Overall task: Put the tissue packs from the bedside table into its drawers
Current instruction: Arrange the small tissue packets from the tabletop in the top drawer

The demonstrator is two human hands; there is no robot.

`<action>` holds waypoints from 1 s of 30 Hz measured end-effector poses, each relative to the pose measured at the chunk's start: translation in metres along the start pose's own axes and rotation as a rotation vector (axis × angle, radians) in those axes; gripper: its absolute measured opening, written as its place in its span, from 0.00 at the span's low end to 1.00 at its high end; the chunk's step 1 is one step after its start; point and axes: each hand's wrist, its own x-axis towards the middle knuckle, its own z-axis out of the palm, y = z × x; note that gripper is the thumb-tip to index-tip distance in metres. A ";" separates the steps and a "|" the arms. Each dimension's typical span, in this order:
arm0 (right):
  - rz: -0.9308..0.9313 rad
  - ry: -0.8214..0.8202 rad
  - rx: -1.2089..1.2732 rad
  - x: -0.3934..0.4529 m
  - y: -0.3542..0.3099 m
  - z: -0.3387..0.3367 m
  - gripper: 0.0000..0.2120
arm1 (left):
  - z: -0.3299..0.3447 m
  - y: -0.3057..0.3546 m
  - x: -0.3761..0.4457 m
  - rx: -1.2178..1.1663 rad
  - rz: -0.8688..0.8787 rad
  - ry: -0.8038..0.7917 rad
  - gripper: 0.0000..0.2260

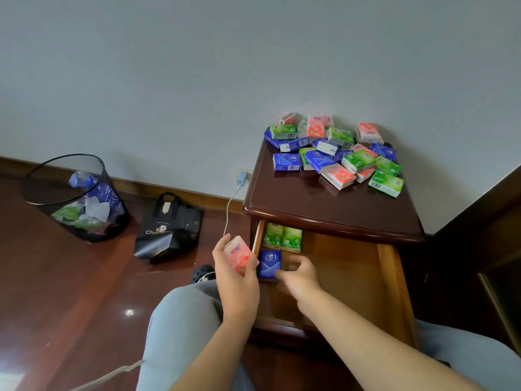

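Tissue packs (335, 153) in blue, green and pink lie in a loose heap on the back part of the dark wooden desk (310, 204), near the wall, with some packs resting on top of others. Below the front edge of the desk, the top drawer (352, 266) is pulled out toward the person. Inside the drawer, at its left side, two green packs (282, 237) stand side by side under the desk edge, and one blue pack (269, 263) stands just in front of them. The right hand (298, 273) is inside the drawer, with its fingers touching the right edge of the blue pack; the fingers are loosely curled and I cannot tell if they really grip the pack. The left hand (235, 275) is just left of the drawer, outside it, and it holds a pink pack (238, 256) closed between thumb and fingers, tilted upright. The rest of the drawer, to the right of the packs, shows bare wood. On the floor to the left of the desk there is a black shopping bag (166, 230), and farther left a black mesh wastebasket (73, 196) with wrappers inside. A white cable (229, 213) runs down from a charger in the wall socket just left of the desk. The person's knees in grey trousers are in front of the drawer.
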 end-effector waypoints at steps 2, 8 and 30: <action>0.077 -0.038 0.017 -0.001 0.003 0.003 0.25 | 0.001 -0.001 -0.001 -0.013 -0.002 -0.006 0.30; 0.107 -0.041 0.105 0.010 0.010 0.015 0.21 | 0.002 0.000 -0.001 -0.048 -0.035 -0.003 0.27; -0.202 -0.261 0.112 -0.020 -0.019 -0.019 0.09 | 0.006 0.006 -0.006 -0.004 0.018 -0.080 0.09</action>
